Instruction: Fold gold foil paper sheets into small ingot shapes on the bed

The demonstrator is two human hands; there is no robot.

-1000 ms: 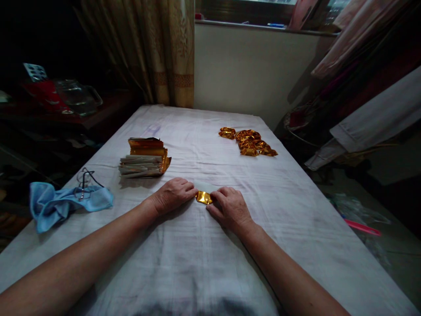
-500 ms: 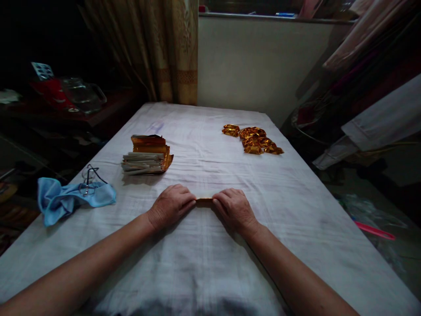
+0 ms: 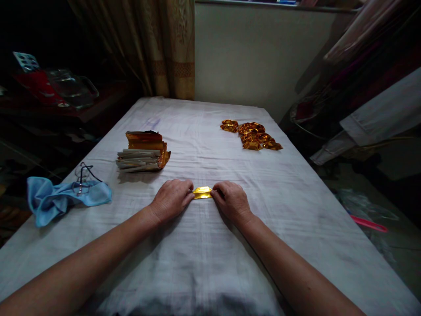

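A small folded gold foil paper [image 3: 202, 192] lies on the white cloth-covered table [image 3: 204, 263], pinched at both ends. My left hand [image 3: 173, 198] grips its left end and my right hand [image 3: 230, 199] grips its right end, fingers curled, knuckles up. A stack of unfolded gold-faced paper sheets [image 3: 142, 151] sits beyond my left hand. A pile of several folded gold pieces [image 3: 251, 134] lies farther off at the right.
A blue cloth [image 3: 62, 199] with eyeglasses [image 3: 83, 177] on it rests at the table's left edge. A dark side table with a glass jug [image 3: 70, 87] stands at the left, a curtain [image 3: 154, 48] behind. Clothes hang at the right; a pink item [image 3: 366, 223] lies on the floor.
Both hands stayed on the gold paper. It went from a wider folded piece, to almost hidden between the fingers, to a narrow strip stretched flat between the two hands.
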